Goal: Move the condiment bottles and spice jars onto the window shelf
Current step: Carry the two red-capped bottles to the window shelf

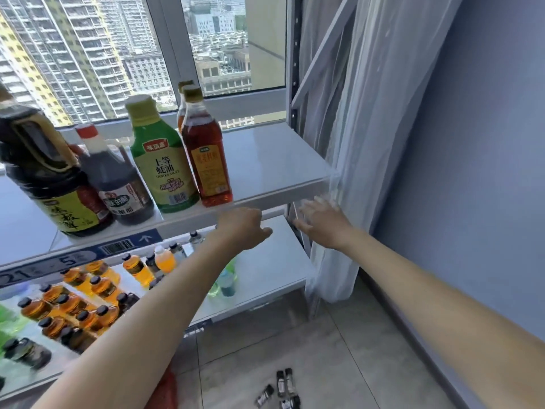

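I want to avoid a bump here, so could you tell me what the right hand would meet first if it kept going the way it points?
Probably the sheer curtain: the right hand is blurred, fingers already at its folds. Depth is unclear.

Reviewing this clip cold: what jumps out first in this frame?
A row of tall condiment bottles on the window shelf, led by the green oyster sauce bottle and an amber bottle. Below, both hands reach forward empty: left hand and right hand. Small jars lie on the floor.

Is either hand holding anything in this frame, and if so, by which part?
Nothing is held. The left hand is loosely curled and empty below the shelf edge; the right hand is open beside the curtain.
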